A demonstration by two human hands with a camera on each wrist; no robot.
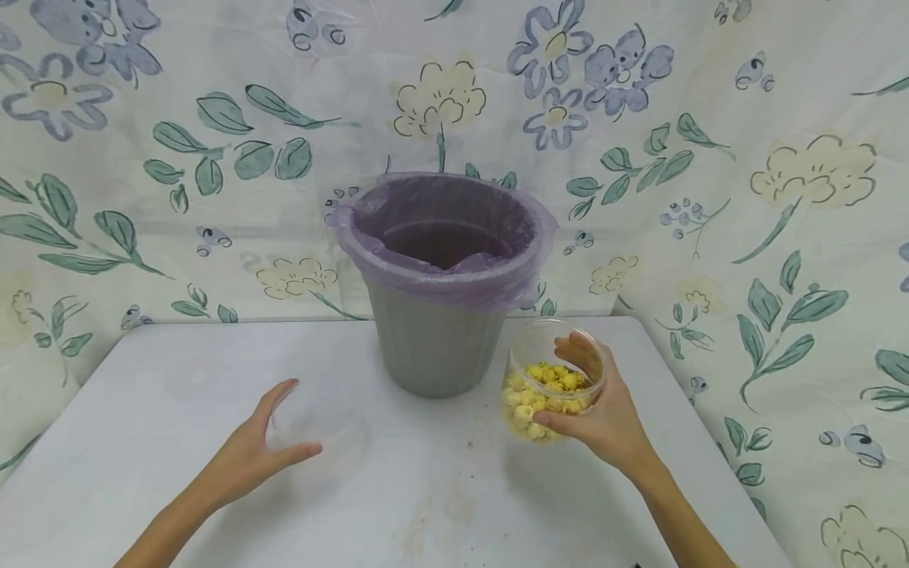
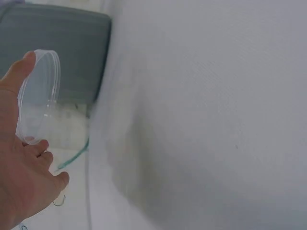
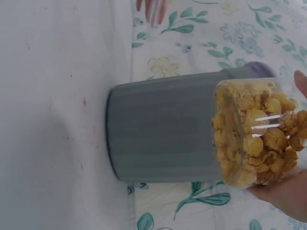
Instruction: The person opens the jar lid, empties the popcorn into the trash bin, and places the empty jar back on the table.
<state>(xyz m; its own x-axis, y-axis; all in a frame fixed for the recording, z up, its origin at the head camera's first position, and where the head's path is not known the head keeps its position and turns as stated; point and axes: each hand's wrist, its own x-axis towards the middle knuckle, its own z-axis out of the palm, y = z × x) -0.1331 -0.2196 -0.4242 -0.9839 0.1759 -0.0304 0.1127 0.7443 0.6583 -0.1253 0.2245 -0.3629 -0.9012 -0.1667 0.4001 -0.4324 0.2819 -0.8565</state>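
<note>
My left hand (image 1: 245, 461) holds a clear round plastic lid (image 2: 39, 98) by its edge between thumb and fingers, above the left part of the table. In the head view that lid is so transparent that it barely shows. My right hand (image 1: 616, 418) grips a clear, lidless plastic jar (image 1: 520, 347), thumb on the near side and fingers round the far side. Yellow popcorn (image 3: 266, 134) fills the lower part of the jar. The jar is raised off the table, its mouth tipped slightly toward me, just right of the grey bin.
A grey bin (image 1: 440, 347) lined with a purple plastic bag (image 1: 507, 288) stands at the table's back middle, mouth up. The white table (image 1: 177, 386) has small crumbs and brownish smudges near the front. A floral cloth (image 1: 234, 181) hangs behind and at the sides.
</note>
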